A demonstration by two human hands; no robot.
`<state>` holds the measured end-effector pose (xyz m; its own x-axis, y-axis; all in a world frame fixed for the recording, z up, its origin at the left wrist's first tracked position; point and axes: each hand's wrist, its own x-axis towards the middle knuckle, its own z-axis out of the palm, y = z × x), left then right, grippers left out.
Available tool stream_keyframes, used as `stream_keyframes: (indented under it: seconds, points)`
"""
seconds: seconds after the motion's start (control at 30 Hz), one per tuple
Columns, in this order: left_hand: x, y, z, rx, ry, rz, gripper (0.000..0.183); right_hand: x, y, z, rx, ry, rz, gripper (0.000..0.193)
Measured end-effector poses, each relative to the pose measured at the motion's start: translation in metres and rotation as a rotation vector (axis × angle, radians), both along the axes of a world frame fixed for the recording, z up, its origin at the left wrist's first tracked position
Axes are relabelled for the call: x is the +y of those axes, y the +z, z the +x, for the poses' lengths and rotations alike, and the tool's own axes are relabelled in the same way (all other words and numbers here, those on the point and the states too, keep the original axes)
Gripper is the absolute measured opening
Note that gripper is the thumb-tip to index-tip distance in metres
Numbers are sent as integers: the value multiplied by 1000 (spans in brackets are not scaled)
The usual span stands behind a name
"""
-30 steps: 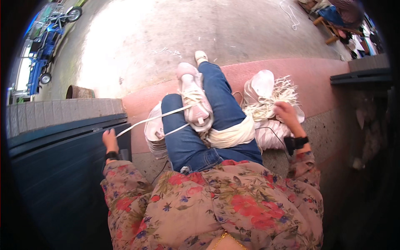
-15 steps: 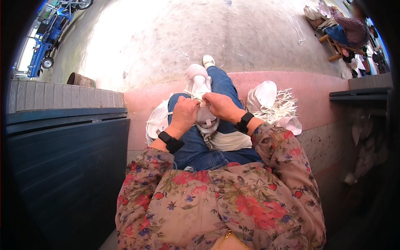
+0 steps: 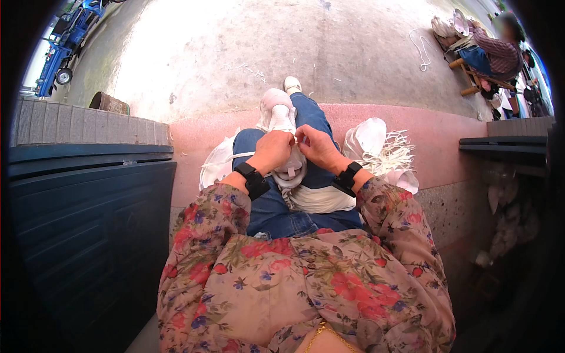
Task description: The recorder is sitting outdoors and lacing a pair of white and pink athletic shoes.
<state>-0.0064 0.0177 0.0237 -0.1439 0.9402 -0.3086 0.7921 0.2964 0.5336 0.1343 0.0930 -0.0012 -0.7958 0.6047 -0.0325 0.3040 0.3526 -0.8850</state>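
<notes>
A pale pink and white sneaker (image 3: 279,115) rests across my lap, toe pointing away from me. Over its lacing area my left hand (image 3: 272,150) is closed, pinching a white shoelace (image 3: 241,155), part of which sticks out to the left over my knee. Close beside it, my right hand (image 3: 318,147) pinches with thumb and forefinger at the lace near the shoe's opening. The fingertips nearly meet, and the eyelets beneath are mostly hidden. Below the hands shows the shoe's greyish heel (image 3: 289,175). A bundle of white laces (image 3: 322,200) lies between my thighs.
To my right, more pale shoe pieces (image 3: 369,138) and a heap of white laces (image 3: 399,152) lie on the pink step (image 3: 441,126). A white shoe or bag (image 3: 216,165) is left of my knee. Blue panels flank me. Another person (image 3: 493,50) sits far right; a bucket (image 3: 109,103) stands left.
My left hand has shifted right and turned over, coming closer to my right hand. My right hand has moved up slightly, and more lace shows left of my left hand.
</notes>
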Motion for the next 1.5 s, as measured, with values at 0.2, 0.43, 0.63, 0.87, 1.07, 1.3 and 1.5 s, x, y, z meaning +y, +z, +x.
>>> stream_keyframes:
  seconds: [0.2,0.43,0.63,0.87,1.07,1.3,1.5]
  points:
    - [0,2,13,301,-123,334,8,18,-11,-3,108,-55,-488,15]
    - [-10,-2,7,372,-138,550,7,29,-9,-15,30,244,-694,12]
    - [-23,-4,-16,333,-63,537,8,26,-8,-10,133,187,-880,20]
    - [-35,6,-20,334,-120,82,17,27,-10,-8,29,170,-789,28]
    - [-64,27,-43,631,-671,591,13,-9,9,-16,-95,186,410,30]
    - [-131,2,-93,715,-459,316,10,10,20,-32,-229,115,61,24]
    - [-88,-14,-49,168,62,495,21,-2,-12,-42,-19,154,451,26]
